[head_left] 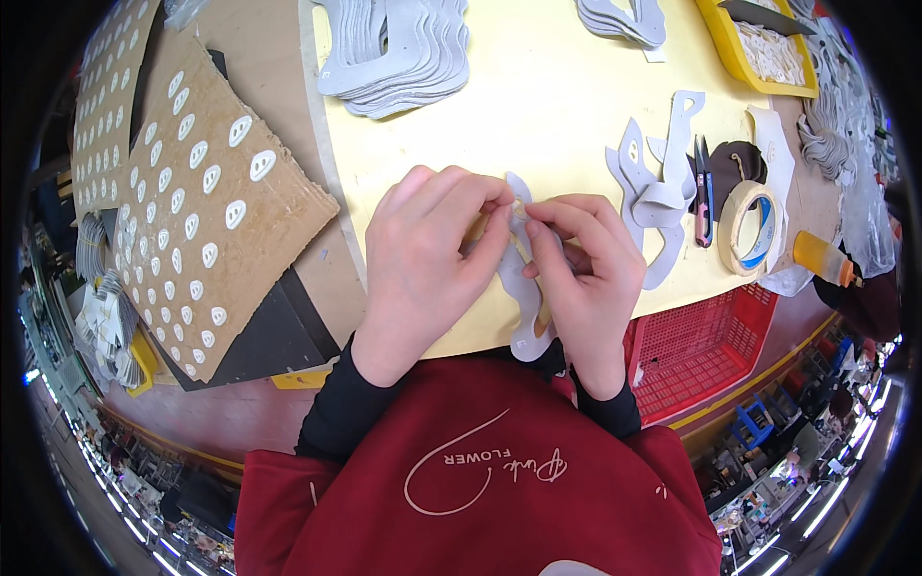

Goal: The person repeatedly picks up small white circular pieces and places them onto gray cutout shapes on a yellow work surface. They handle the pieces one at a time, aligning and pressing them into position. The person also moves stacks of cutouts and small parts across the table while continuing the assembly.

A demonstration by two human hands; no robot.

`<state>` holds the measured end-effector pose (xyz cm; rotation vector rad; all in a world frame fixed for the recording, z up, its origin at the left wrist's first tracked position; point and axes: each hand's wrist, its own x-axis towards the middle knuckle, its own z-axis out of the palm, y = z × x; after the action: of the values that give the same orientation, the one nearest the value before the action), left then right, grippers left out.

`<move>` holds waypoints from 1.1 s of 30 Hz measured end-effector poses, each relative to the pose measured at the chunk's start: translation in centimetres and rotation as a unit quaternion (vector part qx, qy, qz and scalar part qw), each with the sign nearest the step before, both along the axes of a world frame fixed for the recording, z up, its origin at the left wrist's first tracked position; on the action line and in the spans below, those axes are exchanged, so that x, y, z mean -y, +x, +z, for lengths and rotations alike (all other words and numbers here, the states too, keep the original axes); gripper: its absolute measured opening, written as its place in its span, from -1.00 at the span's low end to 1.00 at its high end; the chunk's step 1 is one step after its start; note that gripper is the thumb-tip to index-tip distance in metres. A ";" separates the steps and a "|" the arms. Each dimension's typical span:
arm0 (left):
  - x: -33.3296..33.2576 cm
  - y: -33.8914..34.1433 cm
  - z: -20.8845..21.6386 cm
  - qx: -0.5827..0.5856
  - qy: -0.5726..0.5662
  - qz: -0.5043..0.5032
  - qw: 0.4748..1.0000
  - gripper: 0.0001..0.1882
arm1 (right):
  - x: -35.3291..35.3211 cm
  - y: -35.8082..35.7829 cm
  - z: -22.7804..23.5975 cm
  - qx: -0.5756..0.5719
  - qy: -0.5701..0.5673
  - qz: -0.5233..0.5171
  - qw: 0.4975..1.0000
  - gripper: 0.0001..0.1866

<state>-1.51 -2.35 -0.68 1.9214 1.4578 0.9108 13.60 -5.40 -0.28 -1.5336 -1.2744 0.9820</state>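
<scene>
A narrow, wavy grey cut piece, like a shoe-upper part, lies between my hands near the table's front edge. My left hand is closed, thumb and forefinger pinching the piece's upper part from the left. From the right, my right hand pinches it too, its other fingers curled under. Between the two sets of fingertips sits a small pale scrap, partly hidden. To the right of my right hand lie loose grey cut pieces with wavy outlines.
Snips, a tape roll and an orange-yellow bottle lie at the right. Stacked grey pieces stand at the back. Cardboard with rows of white parts covers the left. A yellow bin and red crate flank the right.
</scene>
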 end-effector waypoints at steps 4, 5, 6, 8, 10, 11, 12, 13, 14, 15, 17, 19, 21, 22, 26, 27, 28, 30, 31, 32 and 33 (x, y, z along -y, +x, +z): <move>0.0 0.0 -0.1 -0.002 0.004 0.001 1.000 -0.90 | 0.0 0.0 0.0 0.001 -0.002 -0.005 1.000 -0.82; 0.0 0.0 -0.1 -0.004 0.003 0.001 1.000 -0.90 | 0.0 0.1 0.0 0.009 -0.005 -0.004 1.000 -0.80; 0.0 0.0 -0.1 -0.005 0.003 0.001 1.000 -0.90 | 0.0 0.1 0.0 0.003 -0.017 0.001 1.000 -0.76; 0.0 0.1 -0.1 -0.006 0.002 0.004 1.000 -0.90 | 0.1 0.3 0.2 0.006 -0.046 0.016 0.999 -0.70; 0.0 0.1 0.0 -0.006 0.002 0.004 1.000 -0.90 | 0.1 0.4 0.1 0.007 -0.048 0.016 0.999 -0.65; 0.0 0.1 0.0 -0.006 0.003 0.004 1.000 -0.90 | 0.0 0.4 0.1 0.007 -0.049 0.015 0.999 -0.63; 0.0 0.1 0.0 -0.004 0.003 0.003 1.000 -0.90 | 0.0 0.4 0.1 0.000 -0.050 0.015 0.999 -0.62; 0.0 0.1 0.1 -0.007 0.000 0.001 1.000 -0.89 | 0.0 0.4 0.0 -0.007 -0.052 0.015 0.999 -0.61; 0.1 0.0 0.2 -0.009 -0.004 -0.002 1.000 -0.88 | 0.0 0.4 0.0 -0.014 -0.053 0.015 0.998 -0.60; 0.1 0.0 0.3 -0.008 -0.008 -0.004 1.000 -0.87 | 0.0 0.4 0.0 -0.017 -0.054 0.014 0.998 -0.60; 0.1 0.1 0.3 -0.013 -0.004 -0.004 1.000 -0.87 | -0.1 0.3 0.1 -0.025 -0.056 0.013 0.998 -0.60; 0.1 0.1 0.3 -0.011 -0.004 -0.003 1.000 -0.87 | -0.1 0.3 0.2 -0.040 -0.062 0.009 0.997 -0.60; 0.1 0.1 0.2 -0.003 -0.008 -0.002 1.000 -0.86 | -0.2 0.3 0.4 -0.053 -0.067 0.006 0.996 -0.59; 0.2 0.1 0.2 0.007 -0.018 0.000 1.000 -0.86 | -0.2 0.3 0.4 -0.059 -0.070 0.005 0.996 -0.59; 0.0 0.1 0.0 0.024 -0.030 -0.004 0.999 -0.83 | -0.3 0.3 0.7 -0.078 -0.080 0.003 0.994 -0.59; -0.1 0.1 0.0 0.024 -0.026 -0.010 0.999 -0.82 | -0.3 0.3 0.7 -0.087 -0.084 0.000 0.993 -0.59; -0.1 0.2 0.0 0.023 -0.024 -0.003 0.999 -0.83 | -0.4 0.3 0.7 -0.096 -0.087 -0.002 0.992 -0.59; -0.1 0.5 0.2 0.025 -0.025 0.008 0.999 -0.84 | -0.5 0.3 0.7 -0.106 -0.088 -0.007 0.990 -0.59; -0.1 0.7 0.4 0.032 -0.057 0.026 0.998 -0.84 | -0.5 0.3 0.7 -0.108 -0.087 -0.009 0.990 -0.60; -0.1 0.9 0.5 0.039 -0.089 0.045 0.994 -0.84 | -0.5 0.3 0.7 -0.106 -0.092 -0.015 0.990 -0.61; -0.2 1.1 0.6 0.047 -0.121 0.064 0.990 -0.84 | -0.5 0.3 0.8 -0.109 -0.089 -0.010 0.990 -0.60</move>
<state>-0.44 -2.18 -0.04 1.6054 1.5712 0.8252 13.90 -4.87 0.48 -1.5210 -1.0388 1.2428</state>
